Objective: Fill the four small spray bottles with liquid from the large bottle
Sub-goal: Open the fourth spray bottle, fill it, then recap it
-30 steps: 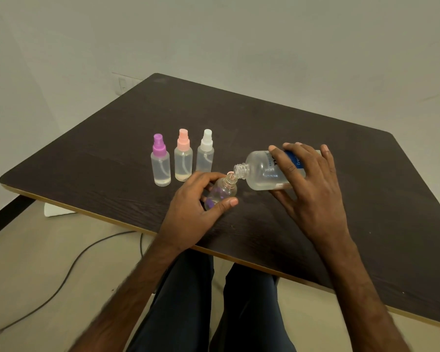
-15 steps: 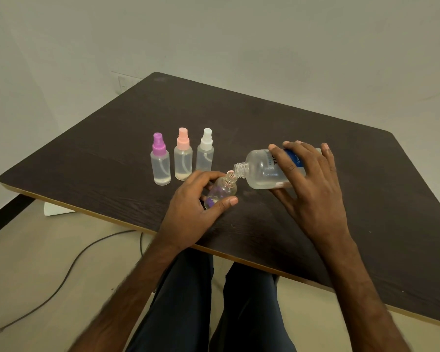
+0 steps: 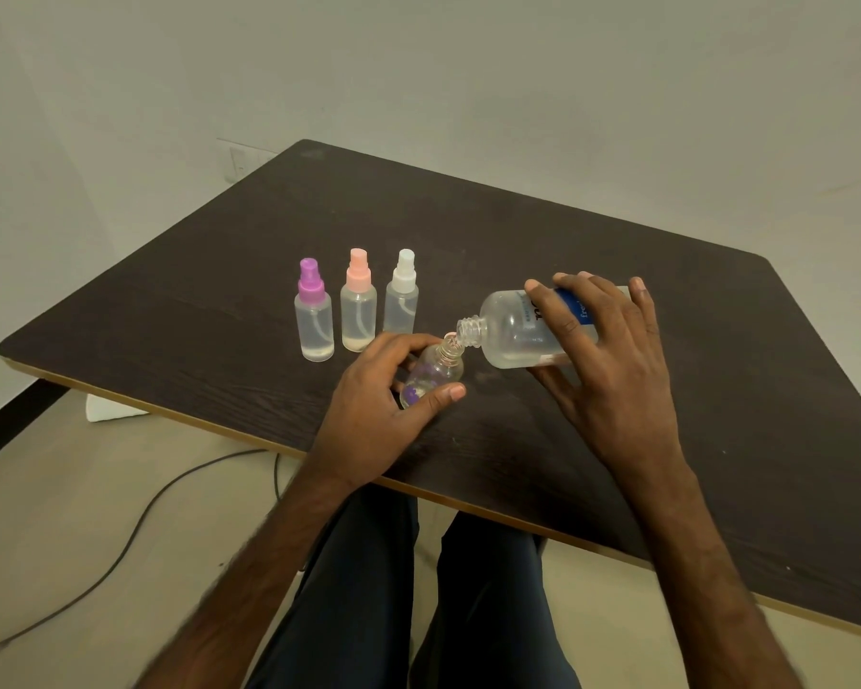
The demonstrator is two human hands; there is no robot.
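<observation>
Nearest the camera, the person's legs (image 3: 369,589) in dark trousers are reaching under the table's front edge, and a cable (image 3: 135,534) is trailing over the floor to their left.

Above the front edge, the left hand (image 3: 379,405) is gripping the open bottle (image 3: 436,375). Its fingers are curling round the far side and the thumb is pressing on the near side. This small clear bottle is standing on the table (image 3: 518,231), leaning slightly right, with no cap on its threaded neck. Something purple is showing through its lower part, too blurred to identify.

Just to the right, the right hand (image 3: 612,370) is holding the large bottle (image 3: 510,335) almost on its side. The fingers are spreading over the blue label and the thumb is lying underneath. The bottle's uncapped mouth is pointing left and touching the small bottle's neck, or sitting just over it. Whether liquid is running cannot be made out.

Behind the left hand, three capped spray bottles are standing upright in a close row, each holding clear liquid. The purple bottle (image 3: 314,320) is on the left, the pink bottle (image 3: 358,315) in the middle and the white bottle (image 3: 401,305) on the right, nearest the large bottle's mouth.

Farther back, the dark tabletop is running toward a plain wall, where a socket (image 3: 242,161) is showing beside the far left corner.
</observation>
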